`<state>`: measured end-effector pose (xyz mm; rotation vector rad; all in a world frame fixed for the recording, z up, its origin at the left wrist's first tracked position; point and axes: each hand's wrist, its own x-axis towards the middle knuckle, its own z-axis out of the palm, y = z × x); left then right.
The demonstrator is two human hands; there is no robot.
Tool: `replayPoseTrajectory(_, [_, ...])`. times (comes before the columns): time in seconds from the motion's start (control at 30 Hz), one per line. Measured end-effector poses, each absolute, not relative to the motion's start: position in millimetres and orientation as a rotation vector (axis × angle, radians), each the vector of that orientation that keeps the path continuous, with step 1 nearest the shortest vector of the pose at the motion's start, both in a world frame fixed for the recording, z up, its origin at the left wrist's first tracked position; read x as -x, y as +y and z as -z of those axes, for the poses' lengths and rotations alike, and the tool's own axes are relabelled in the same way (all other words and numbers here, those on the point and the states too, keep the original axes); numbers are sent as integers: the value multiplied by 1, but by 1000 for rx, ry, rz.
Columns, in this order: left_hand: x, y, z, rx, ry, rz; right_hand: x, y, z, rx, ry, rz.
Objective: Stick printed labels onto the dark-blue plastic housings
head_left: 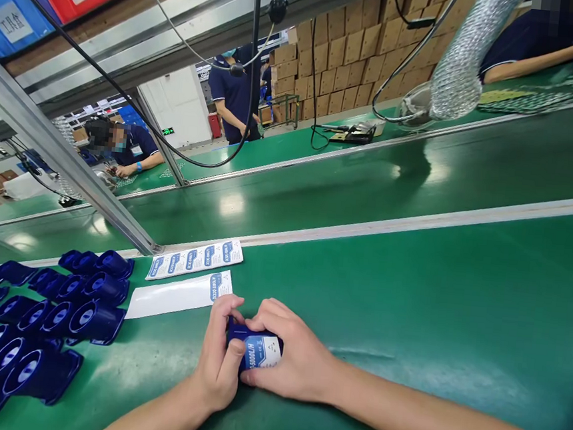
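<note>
Between my two hands, a dark blue plastic housing (239, 332) rests low over the green bench. A blue and white label (264, 352) marked "5000L/H" lies on its face. My left hand (221, 356) grips the housing's left end with thumb and fingers. From the right, my right hand (292, 353) wraps round the other end, its thumb along the lower edge of the label. Just beyond them is a white label strip (173, 297) with one label left at its right end, partly behind my left fingers. A fuller label sheet (196, 260) lies behind it.
Several dark blue housings (91, 318) stand in rows at the left. A metal post (92, 191) rises behind them. Past the bench rail runs a green conveyor (287, 205). Black cables (172, 148) hang overhead, and a foil duct (460, 63) comes down at upper right. Co-workers sit and stand beyond.
</note>
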<state>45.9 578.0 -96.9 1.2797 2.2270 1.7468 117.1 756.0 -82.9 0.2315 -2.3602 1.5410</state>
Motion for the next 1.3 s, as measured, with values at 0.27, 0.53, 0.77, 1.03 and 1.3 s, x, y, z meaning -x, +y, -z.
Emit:
replayPoseTrajectory(0.27, [-44,573,97,-1555,2192,-1616,-109,762,75,5,-2262,-2044])
replayPoseTrajectory(0.53, [-46,576,89,-1346,2071,-1676,-110,775,72,-53,-2413,-2016])
replayPoseTrajectory(0.77, [-41,576,91,-1302,1995,-1711,-118,812,73,-72,-2604,-1942])
replayPoseTrajectory(1.03, [-31,578,86,-1384,1760,-1852,-113,804,87,-379,-2112,-2920])
replayPoseTrajectory(1.3, [-26,577,98,-956,1626,-2066,-107,797,92,-178,-1208,-3331])
